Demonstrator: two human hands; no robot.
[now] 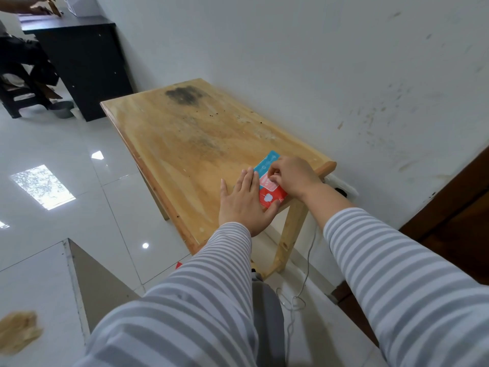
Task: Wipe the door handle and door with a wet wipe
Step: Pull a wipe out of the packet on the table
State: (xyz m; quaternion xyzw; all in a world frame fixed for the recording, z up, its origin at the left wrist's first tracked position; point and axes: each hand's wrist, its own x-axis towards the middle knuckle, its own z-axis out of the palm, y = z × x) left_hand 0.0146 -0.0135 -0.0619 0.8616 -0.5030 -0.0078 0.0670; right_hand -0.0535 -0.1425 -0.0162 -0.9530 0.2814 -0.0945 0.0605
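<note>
A red and blue wet wipe pack (270, 198) lies flat on the near right corner of a wooden table (185, 144). My left hand (244, 201) rests flat beside the pack, fingers straight, thumb against its near edge. My right hand (291, 176) is over the pack's middle, fingertips pinching at the flap on its top. A dark brown door (460, 221) shows at the right edge; its handle is out of view.
The table stands against a scuffed white wall (317, 62). A white cable (304, 282) trails from a wall socket (341, 188) to the tiled floor. A black desk (79, 62) with another person seated stands far left. A white panel (39, 287) lies near left.
</note>
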